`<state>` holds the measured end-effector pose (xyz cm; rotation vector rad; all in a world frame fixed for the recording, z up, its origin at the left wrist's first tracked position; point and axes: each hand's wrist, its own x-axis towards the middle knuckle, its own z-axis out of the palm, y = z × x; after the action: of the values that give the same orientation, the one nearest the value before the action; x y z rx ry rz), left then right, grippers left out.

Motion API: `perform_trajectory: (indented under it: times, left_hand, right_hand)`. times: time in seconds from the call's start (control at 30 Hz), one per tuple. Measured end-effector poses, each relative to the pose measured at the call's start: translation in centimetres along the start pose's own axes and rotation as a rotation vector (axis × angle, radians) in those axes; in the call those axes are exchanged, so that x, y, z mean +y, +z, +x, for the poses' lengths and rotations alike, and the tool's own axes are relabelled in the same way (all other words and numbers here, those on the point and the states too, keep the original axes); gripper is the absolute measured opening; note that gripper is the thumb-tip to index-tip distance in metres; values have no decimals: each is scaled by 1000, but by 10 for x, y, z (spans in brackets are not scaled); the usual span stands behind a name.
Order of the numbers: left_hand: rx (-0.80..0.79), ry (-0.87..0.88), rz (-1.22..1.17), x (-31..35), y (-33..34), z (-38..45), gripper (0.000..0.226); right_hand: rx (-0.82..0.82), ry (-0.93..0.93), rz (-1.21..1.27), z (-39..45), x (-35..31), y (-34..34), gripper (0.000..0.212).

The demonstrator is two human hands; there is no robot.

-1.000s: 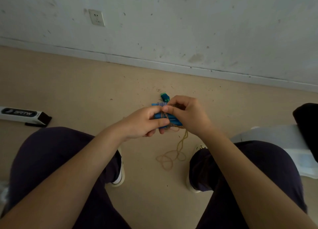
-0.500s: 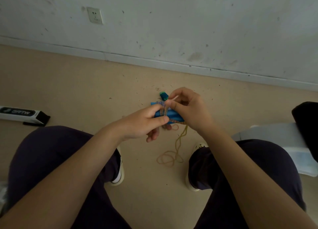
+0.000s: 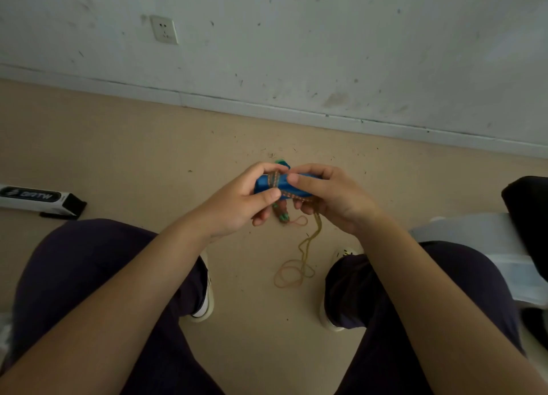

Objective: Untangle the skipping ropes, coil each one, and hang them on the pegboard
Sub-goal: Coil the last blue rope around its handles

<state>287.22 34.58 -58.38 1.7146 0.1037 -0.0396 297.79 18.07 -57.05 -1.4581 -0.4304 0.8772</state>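
Observation:
Blue skipping-rope handles [image 3: 281,187] are held side by side above the floor, with an orange-brown cord wound across them. My left hand [image 3: 240,204] grips their left end between thumb and fingers. At the right end my right hand [image 3: 332,195] grips them, its thumb lying on top. A green handle tip [image 3: 283,216] pokes out below my left fingers and another shows behind the hands. The loose cord [image 3: 299,264] hangs from my right hand and loops on the floor between my feet. No pegboard is in view.
A white and black box [image 3: 38,198] lies on the floor at the left. A pale seat edge [image 3: 489,240] and a black object [image 3: 530,216] sit at the right. A wall with a socket [image 3: 163,29] rises ahead. My knees fill the lower frame.
My right hand has come down from a raised pinch at the cord onto the handles' right end. The left hand has shifted along the left end, and a green tip now shows below.

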Motion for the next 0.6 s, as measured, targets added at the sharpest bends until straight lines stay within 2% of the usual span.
perform_trajectory:
  times: [0.23,0.33,0.47,0.53,0.6]
  left_hand:
    - [138,11,-131,3,8,3,24]
    - [68,-66,-188,3,5,3,22]
    - [-68,-195,-357,9,-1,2,21]
    - [-101,-235,-330,12,-4,2,20]
    - [-166,-280,-222,16,-5,0,20]
  right_hand:
    - [-15,-43,210,3,7,7,20]
    - [40,-93,135,3,10,10,23]
    - [30,-121,29,0,5,7,23]
    - [13,-123,-18,-1,1,4,27]
    - [2,-115,-68,-2,0,2,21]
